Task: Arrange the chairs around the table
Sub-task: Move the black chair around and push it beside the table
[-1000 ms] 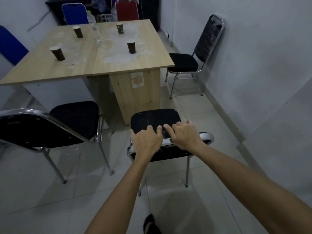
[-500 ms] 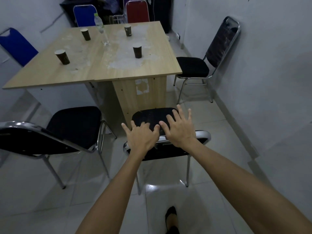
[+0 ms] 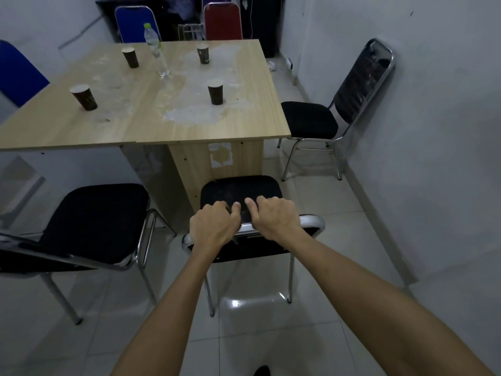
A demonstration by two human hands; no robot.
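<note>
**With both hands on the backrest, the chair sat square to the table's end**

While both palms pressed over the chrome top rail of the black chair [image 3: 241, 191], the left hand [image 3: 212, 226] and right hand [image 3: 276, 217] sat side by side, thumbs nearly touching, fingers curled down over the front of the backrest. Both hands were closed on that rail, gripping near its middle rather than out at the corners.

The seat ran straight away from the hands toward the wooden table [image 3: 151, 115], its front edge just beside the table's pedestal panel. So the chair's front-to-back line pointed directly ahead of the arms, and my read was that a straight push forward, not a turn, was what the next move called for. Neither hand was clearly nearer; they looked level on the rail.

Off to the left of the hands stood a second black chair [image 3: 95, 221], angled. Ahead and to the right, a third black chair [image 3: 311, 118] stood against the wall, near the table's corner. Four paper cups and a water bottle [image 3: 157, 50] stood on the tabletop, well beyond reach.
</note>
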